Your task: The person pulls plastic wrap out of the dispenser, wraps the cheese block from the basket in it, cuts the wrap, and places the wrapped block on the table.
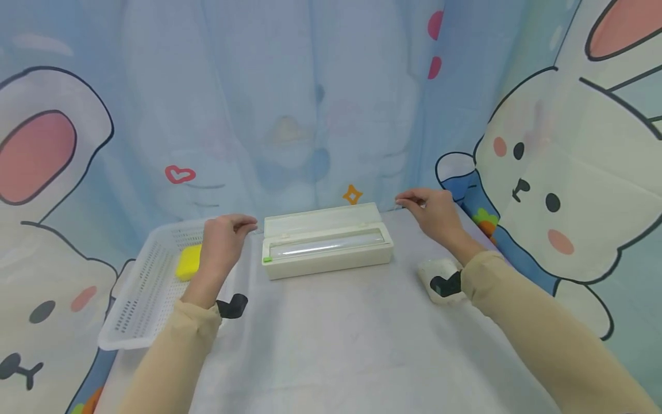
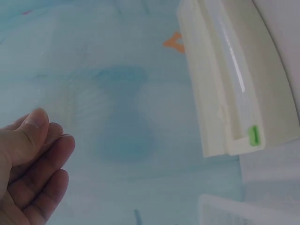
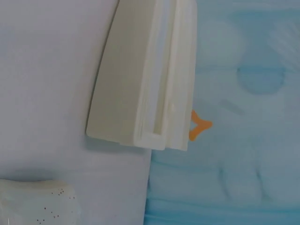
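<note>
My left hand (image 1: 224, 241) is raised beside the left end of a cream cling film dispenser (image 1: 331, 253), with thumb and fingers pinching an edge of clear cling film (image 2: 79, 101). The film shows only as faint wrinkles and glints. Beyond the dispenser's right end, my right hand (image 1: 431, 215) pinches at a similar height, a bit of clear film at its fingertips; this hand is out of the right wrist view. The dispenser's lid (image 1: 320, 221) stands raised at the back. A green slider (image 2: 254, 135) sits at the dispenser's left end.
A white perforated basket (image 1: 126, 305) stands at the left, holding a yellow block (image 1: 188, 263). Under my right wrist lies a whitish, dark-specked object (image 3: 51, 204). The table (image 1: 331, 339) has a white cloth. Cartoon-printed blue curtains (image 1: 269, 86) hang behind and at the sides.
</note>
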### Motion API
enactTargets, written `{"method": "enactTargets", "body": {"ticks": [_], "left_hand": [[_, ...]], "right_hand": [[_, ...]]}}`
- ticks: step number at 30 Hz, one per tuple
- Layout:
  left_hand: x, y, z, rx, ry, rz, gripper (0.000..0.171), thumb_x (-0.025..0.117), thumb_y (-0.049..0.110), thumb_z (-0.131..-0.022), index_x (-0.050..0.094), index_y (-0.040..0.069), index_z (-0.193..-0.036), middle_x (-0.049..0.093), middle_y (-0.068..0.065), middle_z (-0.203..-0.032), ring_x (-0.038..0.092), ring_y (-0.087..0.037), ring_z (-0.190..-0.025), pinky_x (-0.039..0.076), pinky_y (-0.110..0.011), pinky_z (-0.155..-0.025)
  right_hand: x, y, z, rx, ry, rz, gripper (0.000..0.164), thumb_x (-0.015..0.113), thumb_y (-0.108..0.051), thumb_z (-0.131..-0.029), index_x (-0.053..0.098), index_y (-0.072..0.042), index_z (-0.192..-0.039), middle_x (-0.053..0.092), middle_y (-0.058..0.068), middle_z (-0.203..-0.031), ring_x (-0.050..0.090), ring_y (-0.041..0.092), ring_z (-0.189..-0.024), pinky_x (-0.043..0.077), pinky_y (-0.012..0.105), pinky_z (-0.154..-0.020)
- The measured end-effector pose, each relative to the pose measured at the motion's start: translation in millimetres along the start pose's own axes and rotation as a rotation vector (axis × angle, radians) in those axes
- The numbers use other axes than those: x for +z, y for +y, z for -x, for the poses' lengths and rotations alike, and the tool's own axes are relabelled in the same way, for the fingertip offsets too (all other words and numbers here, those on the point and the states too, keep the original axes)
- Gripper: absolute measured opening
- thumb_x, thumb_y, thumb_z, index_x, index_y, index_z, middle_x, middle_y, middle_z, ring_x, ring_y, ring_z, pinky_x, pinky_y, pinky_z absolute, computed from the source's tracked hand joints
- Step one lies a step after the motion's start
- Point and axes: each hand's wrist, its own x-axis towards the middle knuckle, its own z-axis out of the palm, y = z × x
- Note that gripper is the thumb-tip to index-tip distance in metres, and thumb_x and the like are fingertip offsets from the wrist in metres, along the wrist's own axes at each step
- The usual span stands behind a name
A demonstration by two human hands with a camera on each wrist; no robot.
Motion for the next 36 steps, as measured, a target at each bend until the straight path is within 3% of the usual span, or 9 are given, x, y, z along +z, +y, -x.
{"method": "enactTargets", "body": {"ticks": [5,13,24,27,31,36], "left_hand": [[-12.3,4.9,5.9,0.040,0.020,0.028,0.021,0.069,0.009,-0.097,0.076,-0.001,-0.114,0.077,-0.020,-0.108,0.072,-0.037,-0.103,0.060,-0.048,-0.088],[-31.4,13.0,10.8,0.097,0.075,0.043,0.018,0.071,0.008,-0.095,0.078,0.000,-0.109,0.077,-0.021,-0.105,0.073,-0.036,-0.098,0.060,-0.049,-0.083],[-39.5,16.4,14.9,0.120,0.104,0.066,0.016,0.072,0.007,-0.094,0.078,0.000,-0.108,0.078,-0.020,-0.103,0.072,-0.035,-0.097,0.060,-0.049,-0.082],[-42.2,17.8,16.3,0.121,0.110,0.067,0.016,0.072,0.006,-0.094,0.079,0.000,-0.107,0.078,-0.020,-0.102,0.072,-0.035,-0.097,0.060,-0.049,-0.081],[-46.1,19.3,17.5,0.131,0.118,0.070,0.016,0.073,0.006,-0.093,0.079,0.001,-0.107,0.078,-0.019,-0.101,0.072,-0.034,-0.096,0.060,-0.049,-0.080],[-52.3,21.8,20.4,0.159,0.140,0.080,0.015,0.074,0.006,-0.092,0.080,0.002,-0.106,0.079,-0.018,-0.099,0.073,-0.033,-0.094,0.059,-0.049,-0.080]], "right_hand": [[-12,-8,2,-0.077,0.061,-0.012,0.011,0.074,-0.011,-0.093,0.079,-0.004,-0.099,0.079,0.016,-0.091,0.072,0.029,-0.078,0.039,0.005,-0.062],[-27,-22,-4,-0.130,0.104,-0.010,0.010,0.075,-0.010,-0.092,0.079,-0.004,-0.098,0.079,0.014,-0.092,0.072,0.028,-0.079,0.038,0.004,-0.065],[-37,-27,-2,-0.193,0.161,-0.020,0.009,0.077,-0.005,-0.089,0.080,-0.003,-0.097,0.080,0.013,-0.091,0.070,0.025,-0.076,0.038,0.002,-0.066],[-39,-28,-2,-0.220,0.183,-0.022,0.008,0.078,-0.003,-0.088,0.080,-0.003,-0.095,0.080,0.012,-0.090,0.068,0.010,-0.074,0.039,0.001,-0.068],[-42,-30,-1,-0.272,0.211,-0.033,0.008,0.079,0.000,-0.085,0.080,-0.002,-0.093,0.079,0.012,-0.087,0.053,-0.019,-0.077,0.038,0.002,-0.066],[-48,-33,-1,-0.317,0.227,-0.059,0.010,0.079,0.004,-0.084,0.080,0.000,-0.093,0.079,0.014,-0.086,0.045,-0.027,-0.078,0.036,0.004,-0.064]]}}
